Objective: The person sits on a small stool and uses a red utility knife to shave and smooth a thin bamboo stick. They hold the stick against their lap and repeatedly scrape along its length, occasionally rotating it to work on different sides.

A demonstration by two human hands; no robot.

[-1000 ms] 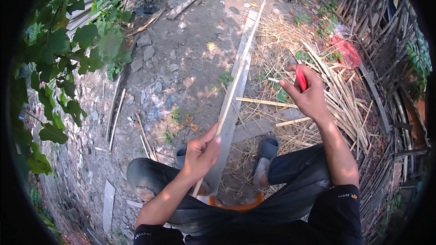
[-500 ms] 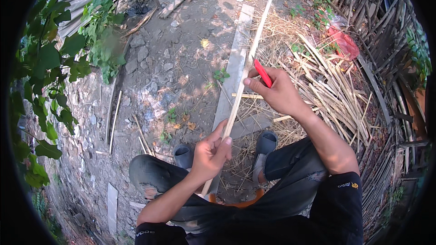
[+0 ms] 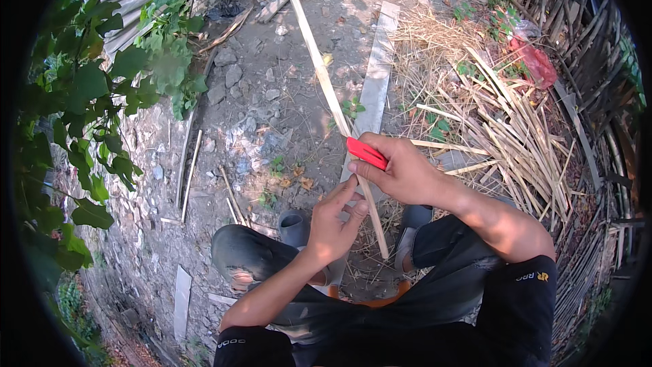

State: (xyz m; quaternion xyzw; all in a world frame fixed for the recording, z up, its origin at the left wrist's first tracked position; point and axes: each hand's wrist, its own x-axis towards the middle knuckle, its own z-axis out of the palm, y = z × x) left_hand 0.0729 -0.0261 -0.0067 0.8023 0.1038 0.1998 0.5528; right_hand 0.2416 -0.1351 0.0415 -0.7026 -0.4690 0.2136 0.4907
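The person's right hand (image 3: 401,170) has its fingers closed around a red tool (image 3: 367,154), held across a long pale strip (image 3: 320,66) so that the strip passes under the hand, the thumb lying over it. The left hand (image 3: 337,224) is just below, fingers loosely curled and parted from the thumb beside the strip; whether they touch it I cannot tell. The strip slants above the ground (image 3: 292,81), its near end between the knees and its far end running out past the top. Under the hands, a flat grey board (image 3: 375,88) lies lengthwise on the ground between two dark sandals (image 3: 294,228). Toward the ground's right edge, pale strips are heaped in a loose pile (image 3: 519,146) near a red plastic bag (image 3: 534,62) and a stick fence (image 3: 564,10). Leafy branches (image 3: 88,85) overhang the left edge.
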